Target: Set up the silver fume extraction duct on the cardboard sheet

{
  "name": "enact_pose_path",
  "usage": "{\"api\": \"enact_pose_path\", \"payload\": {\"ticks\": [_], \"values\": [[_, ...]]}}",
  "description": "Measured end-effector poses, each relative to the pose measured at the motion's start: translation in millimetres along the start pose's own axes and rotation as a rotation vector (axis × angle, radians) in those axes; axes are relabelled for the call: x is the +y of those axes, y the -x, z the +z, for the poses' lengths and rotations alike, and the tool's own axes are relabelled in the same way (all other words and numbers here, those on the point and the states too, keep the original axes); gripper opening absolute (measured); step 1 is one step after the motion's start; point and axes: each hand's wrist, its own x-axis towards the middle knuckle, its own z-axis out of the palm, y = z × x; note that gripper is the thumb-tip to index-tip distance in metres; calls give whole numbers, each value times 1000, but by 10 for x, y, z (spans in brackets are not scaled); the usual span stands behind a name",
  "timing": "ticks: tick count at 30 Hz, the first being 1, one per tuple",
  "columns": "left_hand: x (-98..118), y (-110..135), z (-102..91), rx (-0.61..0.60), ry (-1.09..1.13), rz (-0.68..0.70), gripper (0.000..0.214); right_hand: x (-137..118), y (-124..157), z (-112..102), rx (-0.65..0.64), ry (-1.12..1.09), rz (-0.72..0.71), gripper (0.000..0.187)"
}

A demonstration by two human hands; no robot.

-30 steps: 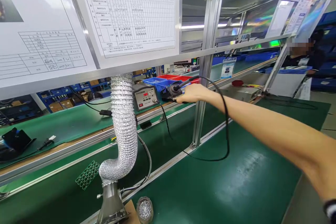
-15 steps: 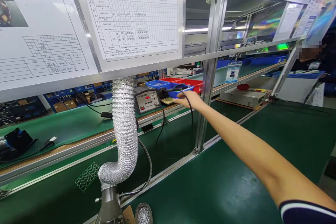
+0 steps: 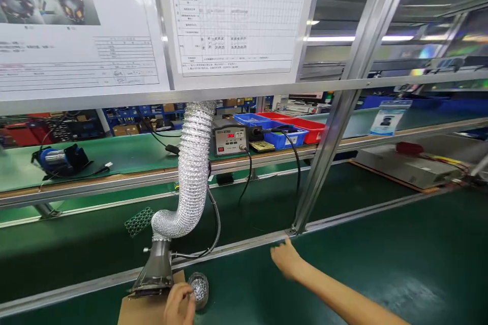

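My left hand (image 3: 178, 305) is at the bottom of the view, its fingers at the side of a round tin of metal wool (image 3: 199, 290). It holds nothing I can see. Beside it stands a metal fume hood (image 3: 158, 269) on a cardboard sheet (image 3: 147, 310), with a silver flexible duct (image 3: 192, 172) rising from it. My right hand (image 3: 285, 259), blurred and fingers apart, is over the green mat (image 3: 362, 259) near an aluminium rail (image 3: 244, 246). It touches nothing visible. A soldering iron (image 3: 267, 131) lies far off by the soldering station (image 3: 231, 141).
An aluminium upright (image 3: 328, 147) and crossbar (image 3: 244, 89) divide the bench from the far bench. Blue bins (image 3: 282, 137) and a red tray (image 3: 310, 129) stand behind the station. Printed sheets (image 3: 232, 18) hang above. A grey box (image 3: 406, 165) sits at right.
My right hand has drawn back from the soldering iron toward me, leaving the iron at the station. My left hand has come into view by the tin. The view has swung right and down.
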Motion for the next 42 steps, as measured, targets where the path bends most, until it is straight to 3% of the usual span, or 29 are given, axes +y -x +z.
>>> {"api": "enact_pose_path", "payload": {"ticks": [3, 6, 8, 10, 12, 15, 18, 20, 22, 26, 29, 32, 37, 40, 42], "values": [[490, -289, 58, -96, 37, 70, 21, 92, 95, 17, -36, 36, -99, 31], [1140, -718, 144, -151, 100, 112, 19, 95, 103, -61, 112, 55, -184, 45], [1553, -1042, 274, -255, 210, 190, 17, 73, 24, -95, 168, 72, -156, 58], [1854, -1334, 423, -346, 315, 224, 39, 57, -72, -101, 161, 82, -61, 59], [2003, -1537, 503, -326, 354, 181, 66, 46, -113, -111, 127, 66, 27, 43], [1992, -1650, 387, -153, 304, 161, 89, 15, 5, -248, 111, -16, 0, 25], [1882, -1665, 88, 48, 192, 187, 94, -16, 285, -665, 239, -150, -221, 20], [1833, -1703, -97, 115, 152, 180, 94, -19, 464, -1135, 412, -250, -365, 21], [1816, -1772, -216, 121, 134, 172, 92, -25, 556, -1734, 628, -333, -416, 27], [1823, -1880, -260, 86, 94, 153, 86, -106, 375, -2990, 1002, -425, -343, 34], [1797, -1840, -271, 80, 96, 138, 81, -129, 75, -3612, 1120, -450, -148, 34], [1683, -1692, -400, 57, 87, 152, 73, -16, -122, -3779, 1070, -441, 49, 24], [1397, -1346, -646, -70, 213, 94, 56, 379, -96, -3553, 904, -350, 125, 16], [1311, -1201, -597, -77, 269, 43, 47, 549, -108, -3464, 992, -267, 131, 27], [1289, -1135, -509, -98, 279, 17, 43, 570, -208, -3410, 1079, -164, 80, 53]]}}
